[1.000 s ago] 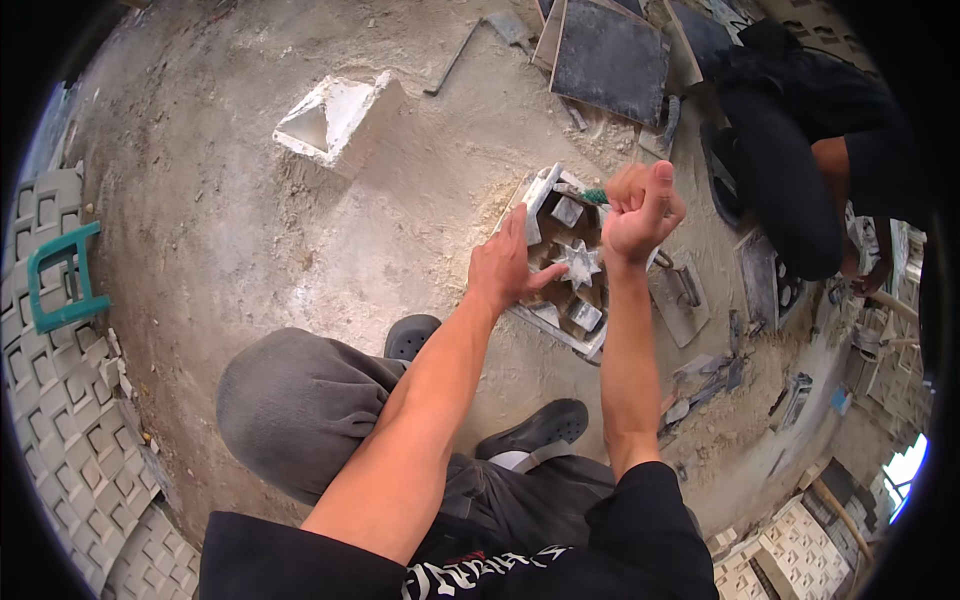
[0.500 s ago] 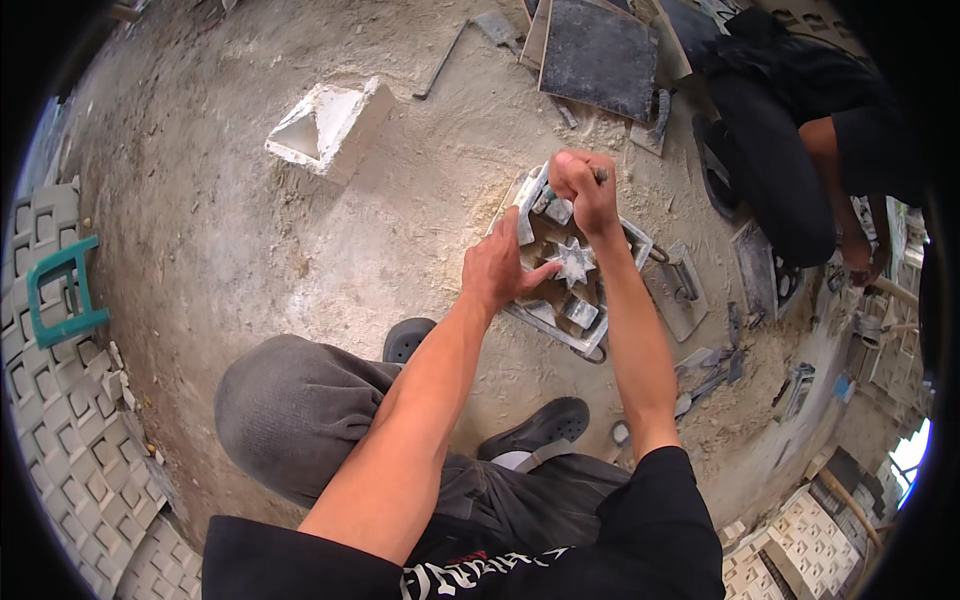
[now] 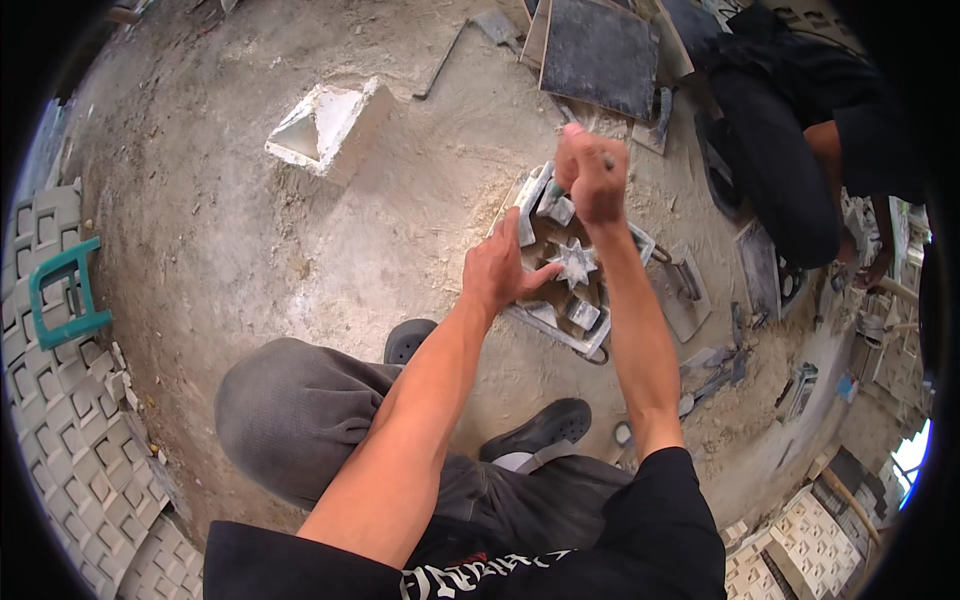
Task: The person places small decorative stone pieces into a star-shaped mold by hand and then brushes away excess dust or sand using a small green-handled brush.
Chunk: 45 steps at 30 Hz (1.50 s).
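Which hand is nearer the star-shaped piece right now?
Left: the left hand has its thumb beside the star-shaped piece; the right hand, gripping a tool, is farther off, beyond it.

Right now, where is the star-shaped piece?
In the head view, the star-shaped piece is right of centre, inside the pale-rimmed frame, just right of the thumb tip of the left hand.
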Tool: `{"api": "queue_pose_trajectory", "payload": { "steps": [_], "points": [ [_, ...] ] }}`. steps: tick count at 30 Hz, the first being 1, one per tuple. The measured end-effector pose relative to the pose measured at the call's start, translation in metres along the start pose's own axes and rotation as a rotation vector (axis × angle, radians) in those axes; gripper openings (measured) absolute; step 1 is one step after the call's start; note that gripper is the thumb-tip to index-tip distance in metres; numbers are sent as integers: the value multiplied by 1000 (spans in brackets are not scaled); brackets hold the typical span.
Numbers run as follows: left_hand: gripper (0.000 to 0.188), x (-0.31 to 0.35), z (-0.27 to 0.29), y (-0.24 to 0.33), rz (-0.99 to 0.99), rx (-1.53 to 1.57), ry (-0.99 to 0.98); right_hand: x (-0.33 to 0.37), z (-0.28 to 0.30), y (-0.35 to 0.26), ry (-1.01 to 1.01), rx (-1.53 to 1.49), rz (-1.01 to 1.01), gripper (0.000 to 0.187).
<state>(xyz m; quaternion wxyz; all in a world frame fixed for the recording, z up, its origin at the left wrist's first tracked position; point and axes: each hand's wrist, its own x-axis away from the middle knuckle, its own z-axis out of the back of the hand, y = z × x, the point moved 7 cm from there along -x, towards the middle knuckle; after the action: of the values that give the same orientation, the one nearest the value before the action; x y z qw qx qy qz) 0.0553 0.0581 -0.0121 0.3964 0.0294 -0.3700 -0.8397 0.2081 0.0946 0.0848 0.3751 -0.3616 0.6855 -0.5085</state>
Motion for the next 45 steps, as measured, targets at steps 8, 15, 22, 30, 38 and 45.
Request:
{"api": "queue_pose_trajectory", "payload": {
  "steps": [8, 15, 22, 30, 38, 45],
  "points": [
    [106, -1, -1, 1, -20, -1, 22, 12, 14, 12, 43, -128, -26, 47],
    [105, -1, -1, 8, -32, -31, 24, 29, 24, -23, 71, -158, 136, 45],
    [107, 3, 1, 2, -15, -41, 20, 28, 19, -10, 73, -178, 80, 46],
    [99, 2, 4, 4, -63, -19, 81, 16, 5, -4, 41, -83, -12, 48],
    [99, 3, -6, 10, -68, -1, 51, 24, 7, 25, -16, -10, -73, 48],
    [96, -2, -1, 13, -71, -3, 57, 21, 13, -11, -49, -124, 19, 48]
  ]
}}
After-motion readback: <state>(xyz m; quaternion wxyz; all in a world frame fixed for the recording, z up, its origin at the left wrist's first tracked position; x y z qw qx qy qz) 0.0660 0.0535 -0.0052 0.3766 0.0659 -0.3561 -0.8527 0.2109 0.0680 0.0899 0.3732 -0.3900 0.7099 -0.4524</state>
